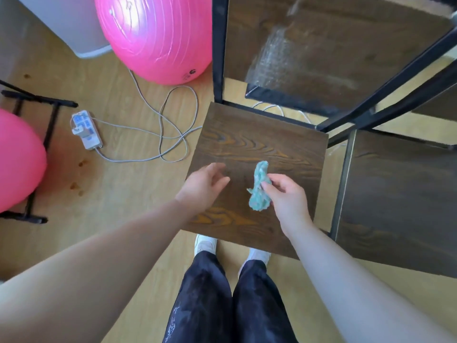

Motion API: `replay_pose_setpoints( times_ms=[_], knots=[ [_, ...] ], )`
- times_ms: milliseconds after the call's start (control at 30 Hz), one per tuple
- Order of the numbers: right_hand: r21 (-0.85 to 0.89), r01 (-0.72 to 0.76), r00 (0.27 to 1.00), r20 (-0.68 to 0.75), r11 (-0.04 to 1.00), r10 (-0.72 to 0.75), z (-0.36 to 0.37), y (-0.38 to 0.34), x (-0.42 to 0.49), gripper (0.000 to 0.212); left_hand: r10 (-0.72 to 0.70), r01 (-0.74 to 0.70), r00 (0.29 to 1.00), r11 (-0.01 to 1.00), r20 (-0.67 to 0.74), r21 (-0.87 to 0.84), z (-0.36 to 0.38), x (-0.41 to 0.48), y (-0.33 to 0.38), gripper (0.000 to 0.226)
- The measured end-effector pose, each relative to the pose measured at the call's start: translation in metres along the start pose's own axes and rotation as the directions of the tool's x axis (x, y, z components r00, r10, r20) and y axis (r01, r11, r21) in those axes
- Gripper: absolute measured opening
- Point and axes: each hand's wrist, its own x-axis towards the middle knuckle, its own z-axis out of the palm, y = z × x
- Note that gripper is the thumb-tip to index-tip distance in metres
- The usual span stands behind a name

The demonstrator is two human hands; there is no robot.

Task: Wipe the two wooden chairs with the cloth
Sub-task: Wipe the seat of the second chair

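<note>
Above the near half of the dark-brown square wooden chair seat [259, 139], the right hand [286, 196] pinches a crumpled teal fluffy cloth [259, 186] between thumb and fingertips. Whether the cloth touches the seat cannot be told. The left hand [204, 185] hovers just left of the cloth, apart from it, fingers relaxed, holding nothing. A second dark wooden chair seat [400, 201] stands just right of the first.

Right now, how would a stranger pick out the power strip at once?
Start at the big pink ball at the top of the view. Grey cables run from under it leftward over the floor to the power strip, a white block with blue sockets; nothing else nearby is white and blue.
</note>
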Motion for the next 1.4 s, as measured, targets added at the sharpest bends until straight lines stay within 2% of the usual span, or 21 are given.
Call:
replay_pose_setpoints(
  times_ms=[167,267,367,467,567,700,833,933,1067,1133,1267,1333,1400],
  knots=[
    [0.1,0.06,0.992,-0.115,0.993,-0.048,-0.033,-0.023,0.023,0.022,0.032,-0.03,0.999,0.97,0.006,-0.243,0.025,0.003,0.064,0.033],
    [0.13,0.075,0.994,-0.087,0.989,-0.064,-0.043,-0.028,0.027,0.019,0.061,-0.064,0.998,0.934,-0.02,-0.351,0.036,0.006,0.092,0.021],
    [0.152,0.064,0.996,-0.063,0.986,-0.055,-0.051,-0.028,0.026,0.023,0.023,-0.035,0.999,0.901,-0.034,-0.432,0.045,0.011,0.108,0.018],
    [0.233,0.032,0.999,-0.024,0.972,-0.027,-0.058,-0.027,0.025,0.024,-0.059,0.04,0.998,0.883,-0.026,-0.467,0.051,0.017,0.115,0.013],
    [0.284,-0.009,1.0,0.005,0.959,0.008,-0.069,-0.026,0.026,0.017,-0.096,0.068,0.995,0.878,-0.034,-0.474,0.052,0.021,0.118,0.004],
    [0.284,-0.003,1.0,0.0,0.959,0.004,-0.091,-0.028,0.029,0.013,-0.107,0.078,0.993,0.916,-0.052,-0.393,0.05,0.028,0.117,0.01],
    [0.309,-0.023,0.997,0.078,0.951,-0.001,-0.111,-0.031,0.035,0.016,-0.126,0.091,0.989,0.927,-0.075,-0.363,0.05,0.035,0.113,0.01],
    [0.274,-0.025,0.991,0.134,0.961,-0.012,-0.123,-0.033,0.04,0.015,-0.132,0.096,0.989,0.912,-0.064,-0.398,0.052,0.039,0.114,0.011],
    [0.354,-0.116,0.976,0.214,0.928,0.04,-0.128,-0.036,0.046,0.017,-0.168,0.126,0.984,0.884,-0.057,-0.45,0.057,0.041,0.117,0.012],
    [0.386,-0.158,0.966,0.253,0.909,0.061,-0.127,-0.037,0.048,0.019,-0.183,0.128,0.982,0.837,-0.052,-0.532,0.06,0.038,0.119,0.016],
    [0.432,-0.231,0.941,0.326,0.872,0.088,-0.121,-0.04,0.046,0.02,-0.12,0.139,0.99,0.692,0.077,-0.709,0.068,0.031,0.128,0.048],
    [0.45,-0.277,0.923,0.371,0.849,0.105,-0.117,-0.04,0.046,0.022,-0.021,0.15,0.983,0.674,0.184,-0.723,0.069,0.028,0.131,0.047],
    [0.458,-0.311,0.9,0.423,0.833,0.103,-0.113,-0.041,0.045,0.027,0.011,0.177,0.969,0.665,0.247,-0.725,0.069,0.027,0.133,0.042]
  ],
)
